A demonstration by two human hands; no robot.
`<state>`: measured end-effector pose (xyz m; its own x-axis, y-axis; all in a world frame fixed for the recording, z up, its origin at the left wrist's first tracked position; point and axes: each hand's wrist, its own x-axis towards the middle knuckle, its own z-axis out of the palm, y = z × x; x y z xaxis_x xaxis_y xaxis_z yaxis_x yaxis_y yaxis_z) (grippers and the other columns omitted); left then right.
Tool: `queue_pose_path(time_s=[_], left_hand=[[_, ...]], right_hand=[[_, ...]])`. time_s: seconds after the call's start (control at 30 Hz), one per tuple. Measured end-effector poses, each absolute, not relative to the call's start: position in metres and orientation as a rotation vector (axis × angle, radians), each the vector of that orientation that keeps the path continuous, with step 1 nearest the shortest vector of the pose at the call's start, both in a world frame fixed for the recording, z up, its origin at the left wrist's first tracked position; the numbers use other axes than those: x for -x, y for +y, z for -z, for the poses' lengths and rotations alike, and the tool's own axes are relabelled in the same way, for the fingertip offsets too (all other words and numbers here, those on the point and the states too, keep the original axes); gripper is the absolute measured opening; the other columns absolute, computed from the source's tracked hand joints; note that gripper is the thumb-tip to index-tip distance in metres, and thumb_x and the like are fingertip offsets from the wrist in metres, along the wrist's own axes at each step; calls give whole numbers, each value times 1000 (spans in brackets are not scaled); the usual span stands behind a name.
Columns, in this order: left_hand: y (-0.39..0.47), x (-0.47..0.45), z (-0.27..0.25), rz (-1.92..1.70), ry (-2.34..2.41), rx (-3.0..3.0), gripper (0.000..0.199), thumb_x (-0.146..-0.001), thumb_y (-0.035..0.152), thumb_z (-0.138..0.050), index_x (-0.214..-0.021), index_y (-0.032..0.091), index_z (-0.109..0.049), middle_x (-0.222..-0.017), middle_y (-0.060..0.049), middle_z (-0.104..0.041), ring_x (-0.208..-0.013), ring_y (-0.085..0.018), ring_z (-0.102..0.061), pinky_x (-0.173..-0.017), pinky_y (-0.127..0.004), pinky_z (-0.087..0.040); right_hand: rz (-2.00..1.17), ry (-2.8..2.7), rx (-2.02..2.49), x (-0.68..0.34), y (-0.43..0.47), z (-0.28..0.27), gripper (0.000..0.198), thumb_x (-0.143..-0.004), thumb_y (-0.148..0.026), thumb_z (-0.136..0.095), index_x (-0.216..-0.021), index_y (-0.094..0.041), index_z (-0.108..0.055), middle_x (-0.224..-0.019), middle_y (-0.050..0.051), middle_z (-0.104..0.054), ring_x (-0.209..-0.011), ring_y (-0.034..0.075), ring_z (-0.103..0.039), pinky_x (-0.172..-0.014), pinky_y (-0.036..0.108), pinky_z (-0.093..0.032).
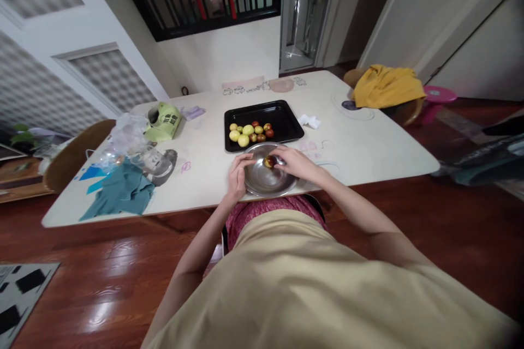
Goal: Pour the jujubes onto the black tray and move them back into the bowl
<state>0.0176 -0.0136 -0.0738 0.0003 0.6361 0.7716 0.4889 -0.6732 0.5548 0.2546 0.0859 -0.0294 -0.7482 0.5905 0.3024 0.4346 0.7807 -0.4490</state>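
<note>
A shiny metal bowl point(272, 181) stands at the near edge of the white table. My left hand point(236, 177) grips the bowl's left rim, its fingers reaching a little over the inside. Over the bowl's right side, my right hand point(295, 162) has thumb and fingertips closed around a small red and yellow fruit, which looks like a jujube point(268, 162). Just beyond the bowl lies a black baking tray point(280, 115). On its left and front part sit several fruits point(248, 130), some pale yellow-green, others reddish brown.
Left on the table are a green bag point(166, 121), clear plastic packaging point(131, 133), a grey roll-like object point(166, 168) and a teal cloth point(123, 190). Crumpled white tissue point(310, 121) lies right of the tray. A yellow cloth point(387, 87) covers a chair at the far right.
</note>
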Motion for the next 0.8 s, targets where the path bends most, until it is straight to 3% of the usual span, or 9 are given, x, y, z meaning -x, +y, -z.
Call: queue_pose_path(time_s=[0.17, 0.37, 0.53, 0.67, 0.8], left_hand=[[-14, -18, 74, -1755, 1229, -2121, 61, -116, 54, -25, -119, 22, -76, -130, -12, -70, -125, -26, -67, -109, -46, -54], [-9, -10, 72, -1854, 1282, -2028, 59, -116, 52, -25, -115, 22, -76, -125, -12, -72, -122, -26, -68, -109, -47, -54], [26, 25, 63, -1895, 1479, -1864, 36, -111, 48, -50, -123, 20, -69, -126, -13, -70, -121, -27, -67, -104, -45, -57], [75, 64, 50, -1663, 1601, -2019, 26, -106, 32, -51, -120, 20, -68, -125, -13, -71, -121, -26, -67, -105, -46, -58], [129, 93, 35, -1224, 1717, -2234, 36, -93, 12, -48, -120, 18, -71, -131, -16, -72, -127, -28, -66, -112, -51, -56]], right_hand=[[-522, -2348, 687, -270, 77, 31, 21, -102, -25, -63, -119, -19, -75, -120, 13, -77, -110, 29, -73, -100, 45, -59], [-526, -1999, 653, -286, 62, 60, 24, -107, -41, -58, -110, -25, -77, -113, 11, -78, -111, 30, -72, -102, 53, -59], [-511, -1906, 571, -290, 61, 81, 31, -110, -41, -50, -111, -26, -77, -121, 12, -77, -122, 31, -70, -110, 59, -56], [-460, -1948, 529, -284, 64, 85, 31, -110, -37, -48, -114, -25, -77, -123, 13, -77, -124, 31, -70, -112, 60, -55], [-427, -1977, 498, -281, 64, 88, 32, -111, -35, -46, -115, -24, -76, -120, 12, -78, -125, 31, -70, -111, 59, -56]])
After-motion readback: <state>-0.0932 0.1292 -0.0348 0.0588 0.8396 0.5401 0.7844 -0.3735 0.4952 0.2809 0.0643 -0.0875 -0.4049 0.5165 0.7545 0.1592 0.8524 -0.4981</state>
